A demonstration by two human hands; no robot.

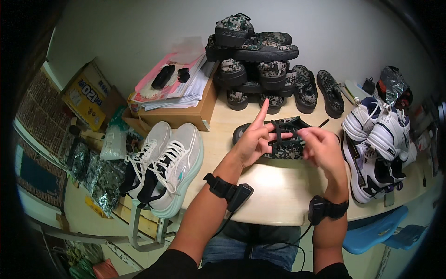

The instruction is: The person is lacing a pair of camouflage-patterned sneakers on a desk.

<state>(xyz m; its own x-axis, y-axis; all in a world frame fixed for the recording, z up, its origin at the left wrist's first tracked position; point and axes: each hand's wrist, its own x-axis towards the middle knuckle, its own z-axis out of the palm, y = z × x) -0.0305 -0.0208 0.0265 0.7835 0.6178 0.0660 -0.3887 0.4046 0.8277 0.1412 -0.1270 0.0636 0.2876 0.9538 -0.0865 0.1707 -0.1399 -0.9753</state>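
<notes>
A camouflage shoe [289,152] with a dark sole lies on its side or flat on the table in front of me, toe to the left; I cannot tell exactly how it rests. My left hand [255,142] is at its toe end, index finger stretched upward and other fingers spread over the lacing. Over the shoe's opening, my right hand [323,148] is closed with thumb and finger pinched on a black shoelace [324,122], whose tip sticks out beyond the fingers. The hands partly cover the shoe.
A stack of camouflage shoes [253,52] stands at the back of the table [274,195]. Grey-white sneakers [179,156] are at the left, white sneakers [378,132] at the right. Papers [174,95] lie on a cardboard box [197,116]. A blue stool [378,232] is lower right.
</notes>
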